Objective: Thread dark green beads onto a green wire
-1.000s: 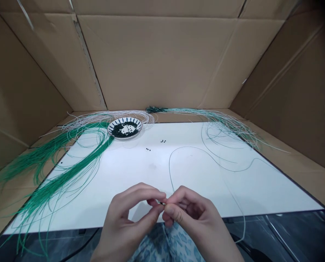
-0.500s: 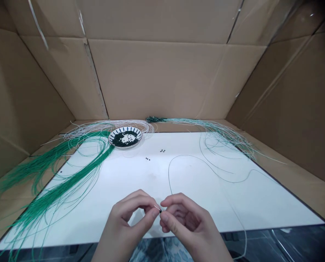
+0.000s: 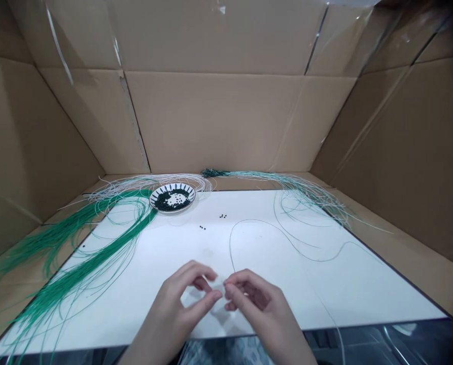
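Observation:
Over the front part of the white board point(image 3: 272, 299), my left hand point(image 3: 190, 294) has its thumb and forefinger apart, with nothing visible between them. Just beside it, my right hand point(image 3: 254, 299) pinches thumb against forefinger. A thin green cord point(image 3: 231, 248) curves across the board and runs into that right hand. A small dark spot, like a bead, shows at its fingertips, too small to make out fully. Several loose black beads point(image 3: 223, 216) lie on the board beyond the hands, and another little group of beads point(image 3: 202, 227) is nearer.
A striped plate point(image 3: 190, 201) of dark beads stands at the back left. Green cord bundles point(image 3: 108, 248) spread along the left, with white cords point(image 3: 165, 178) behind. A bundle with a dark beaded end point(image 3: 213, 173) stretches rightward. Cardboard walls point(image 3: 218, 121) enclose the board.
My left fingers have let go and drawn back from the right fingertips, where a dark bead and a pale cord end showed between the hands. The view has tilted up slightly.

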Tool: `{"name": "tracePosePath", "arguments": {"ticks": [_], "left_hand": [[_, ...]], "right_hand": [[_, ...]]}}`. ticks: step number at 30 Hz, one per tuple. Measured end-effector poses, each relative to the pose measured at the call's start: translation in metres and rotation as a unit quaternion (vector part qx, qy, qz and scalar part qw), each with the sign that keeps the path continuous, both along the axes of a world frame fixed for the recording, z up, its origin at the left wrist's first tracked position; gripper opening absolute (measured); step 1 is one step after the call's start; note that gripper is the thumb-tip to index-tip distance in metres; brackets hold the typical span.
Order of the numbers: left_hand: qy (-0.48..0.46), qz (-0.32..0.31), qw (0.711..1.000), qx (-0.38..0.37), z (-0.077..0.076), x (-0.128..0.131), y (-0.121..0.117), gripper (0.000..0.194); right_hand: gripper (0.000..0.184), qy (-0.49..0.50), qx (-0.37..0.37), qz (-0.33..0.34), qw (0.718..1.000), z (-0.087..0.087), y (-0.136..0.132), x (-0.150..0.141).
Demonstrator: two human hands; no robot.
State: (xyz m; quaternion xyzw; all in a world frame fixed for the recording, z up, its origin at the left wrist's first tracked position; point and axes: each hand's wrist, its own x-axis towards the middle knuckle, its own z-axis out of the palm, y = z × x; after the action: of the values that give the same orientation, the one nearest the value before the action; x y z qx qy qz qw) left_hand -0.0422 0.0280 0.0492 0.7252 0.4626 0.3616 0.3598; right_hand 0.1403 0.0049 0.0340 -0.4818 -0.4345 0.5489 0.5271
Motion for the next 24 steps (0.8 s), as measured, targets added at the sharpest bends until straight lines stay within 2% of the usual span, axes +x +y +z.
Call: {"name": "tracePosePath", "arguments": {"ticks": [2, 3, 5, 7, 10, 13, 17, 24], "left_hand": [[0.134, 0.010, 0.990, 0.039, -0.007, -0.006, 0.033, 0.035], [0.160, 0.021, 0.986, 0.049, -0.010, -0.009, 0.053, 0.038], [0.192, 0.039, 0.978, 0.068, -0.018, -0.012, 0.094, 0.032], [0.219, 0.016, 0.973, 0.079, -0.025, -0.015, 0.128, 0.023], [0.237, -0.032, 0.967, 0.089, -0.035, -0.015, 0.158, 0.020], [0.233, -0.056, 0.966, 0.096, -0.044, -0.016, 0.170, 0.019], [0.217, -0.056, 0.970, 0.091, -0.050, -0.017, 0.174, 0.019], [0.165, -0.026, 0.985, 0.050, -0.039, -0.013, 0.161, 0.018]], "right_hand": [[0.031, -0.020, 0.009, -0.045, 0.999, -0.012, 0.014, 0.015], [0.032, -0.025, 0.009, -0.066, 0.997, -0.018, 0.020, 0.022], [0.036, -0.024, 0.007, -0.092, 0.995, -0.029, 0.029, 0.034], [0.041, -0.019, 0.007, -0.101, 0.995, -0.037, 0.033, 0.040], [0.045, -0.006, 0.012, -0.096, 0.995, -0.045, 0.031, 0.042], [0.044, 0.005, 0.016, -0.086, 0.996, -0.047, 0.030, 0.043], [0.047, 0.015, 0.013, -0.072, 0.997, -0.044, 0.029, 0.043], [0.040, 0.021, 0.020, -0.072, 0.997, -0.032, 0.023, 0.042]]}}
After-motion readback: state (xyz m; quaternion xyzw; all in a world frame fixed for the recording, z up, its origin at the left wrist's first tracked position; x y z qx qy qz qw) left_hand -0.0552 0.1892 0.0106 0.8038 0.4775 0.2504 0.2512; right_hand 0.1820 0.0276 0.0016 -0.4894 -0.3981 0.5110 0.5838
